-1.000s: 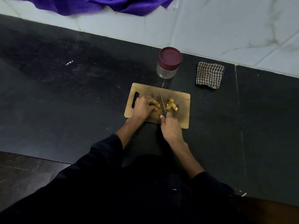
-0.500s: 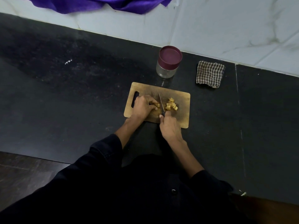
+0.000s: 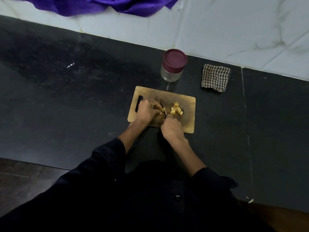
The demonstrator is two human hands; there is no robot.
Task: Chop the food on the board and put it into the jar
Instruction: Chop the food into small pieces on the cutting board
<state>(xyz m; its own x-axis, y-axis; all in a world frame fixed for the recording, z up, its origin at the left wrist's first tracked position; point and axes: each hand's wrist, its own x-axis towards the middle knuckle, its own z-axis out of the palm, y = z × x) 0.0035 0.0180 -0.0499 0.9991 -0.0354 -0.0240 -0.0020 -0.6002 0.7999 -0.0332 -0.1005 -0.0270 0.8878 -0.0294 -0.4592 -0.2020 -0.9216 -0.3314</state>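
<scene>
A wooden cutting board (image 3: 187, 104) with a handle slot lies on the black counter. My left hand (image 3: 147, 111) curls over a small piece of yellow food (image 3: 162, 109) and pins it to the board. My right hand (image 3: 172, 128) grips the handle of a knife (image 3: 163, 107), whose blade stands against that piece. A small pile of cut yellow cubes (image 3: 176, 109) lies to the right of the blade. Behind the board stands a clear glass jar (image 3: 172, 75) with a maroon lid on it.
A folded checked cloth (image 3: 215, 77) lies right of the jar. The black counter (image 3: 66, 97) meets a white tiled wall (image 3: 234, 30) at the back, where purple fabric (image 3: 100, 5) hangs. A small pale scrap (image 3: 250, 200) lies near the counter's front edge.
The knife blade has shifted a little to the left, away from the pile of cut cubes and closer to my left fingers. Both hands keep their holds.
</scene>
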